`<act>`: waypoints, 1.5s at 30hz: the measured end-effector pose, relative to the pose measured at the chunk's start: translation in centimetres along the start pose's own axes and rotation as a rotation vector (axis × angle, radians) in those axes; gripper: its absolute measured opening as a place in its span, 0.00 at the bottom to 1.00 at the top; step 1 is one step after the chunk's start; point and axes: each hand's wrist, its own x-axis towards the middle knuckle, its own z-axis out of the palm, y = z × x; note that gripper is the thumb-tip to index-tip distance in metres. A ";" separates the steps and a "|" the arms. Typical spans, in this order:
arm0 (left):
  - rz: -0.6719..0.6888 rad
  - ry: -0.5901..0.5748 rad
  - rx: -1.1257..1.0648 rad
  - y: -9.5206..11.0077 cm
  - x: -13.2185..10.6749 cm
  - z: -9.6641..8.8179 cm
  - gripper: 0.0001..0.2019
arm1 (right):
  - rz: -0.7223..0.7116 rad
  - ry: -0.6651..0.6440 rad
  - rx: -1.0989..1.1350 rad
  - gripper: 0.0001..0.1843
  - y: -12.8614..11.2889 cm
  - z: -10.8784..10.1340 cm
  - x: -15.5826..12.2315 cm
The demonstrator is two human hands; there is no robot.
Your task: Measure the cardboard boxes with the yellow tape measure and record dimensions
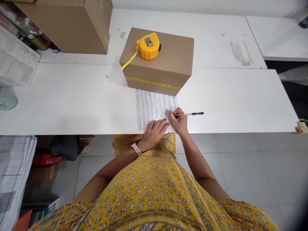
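Note:
A sheet of paper [154, 106] covered in columns of small handwriting lies at the front edge of the white table. My left hand [155, 132] rests flat on its lower part, fingers stretched out. Closed around a pen [192, 114] is my right hand [179, 122], at the sheet's right side. The pen's dark end points right, and its tip is hidden by my fingers. Just beyond the sheet stands a brown cardboard box [163, 53], covering the sheet's far edge. On top of it sits a yellow tape measure [149, 46], its tape running over the box's left edge.
A larger cardboard box [72, 29] stands at the back left, beside bottles and a printed white box [16, 57]. A greenish jar [8, 102] is at the far left. Below the table's left end are a hanging cloth [14, 173] and stored boxes.

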 end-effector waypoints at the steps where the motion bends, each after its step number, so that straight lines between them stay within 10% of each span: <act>1: 0.000 0.005 -0.002 0.0 0.0 0.0 0.24 | 0.004 -0.005 0.006 0.19 0.0 0.0 0.0; 45: -0.012 -0.007 -0.075 0.0 0.0 0.1 0.24 | 0.057 0.034 0.010 0.18 -0.3 -0.1 -0.1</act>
